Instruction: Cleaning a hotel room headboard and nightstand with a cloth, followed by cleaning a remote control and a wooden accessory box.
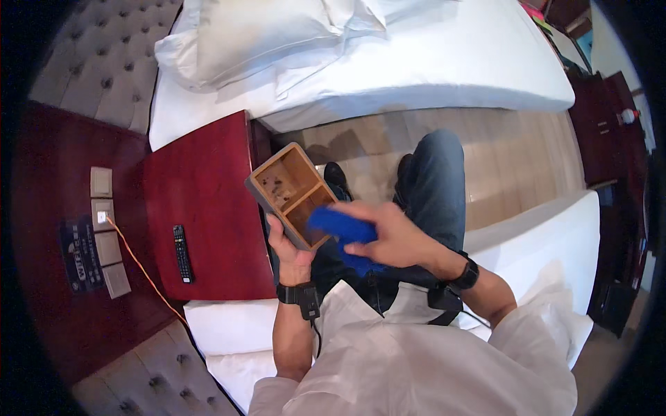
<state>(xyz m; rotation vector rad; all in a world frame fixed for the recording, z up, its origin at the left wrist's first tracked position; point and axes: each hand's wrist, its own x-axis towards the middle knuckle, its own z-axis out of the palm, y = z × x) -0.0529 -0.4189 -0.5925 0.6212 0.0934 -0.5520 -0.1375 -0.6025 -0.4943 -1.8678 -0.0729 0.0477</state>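
My left hand (291,242) grips a small two-compartment box (303,200) by its near end and side. The box is grey outside with a bare wood-coloured inside, and it is tilted so that its open top faces me. Dark specks and stains mark the floor of the far compartment. My right hand (387,234) holds a bunched blue cloth (346,234), blurred, at the near compartment. The cloth covers part of that compartment, so I cannot tell how far inside it reaches.
Left of the box stands a red-brown nightstand (208,171) bearing a black remote control (182,254). An orange cable (140,265) runs down from a wall socket plate (102,214). White-sheeted beds (416,62) lie ahead and beneath me, with wood-look flooring (512,161) between them.
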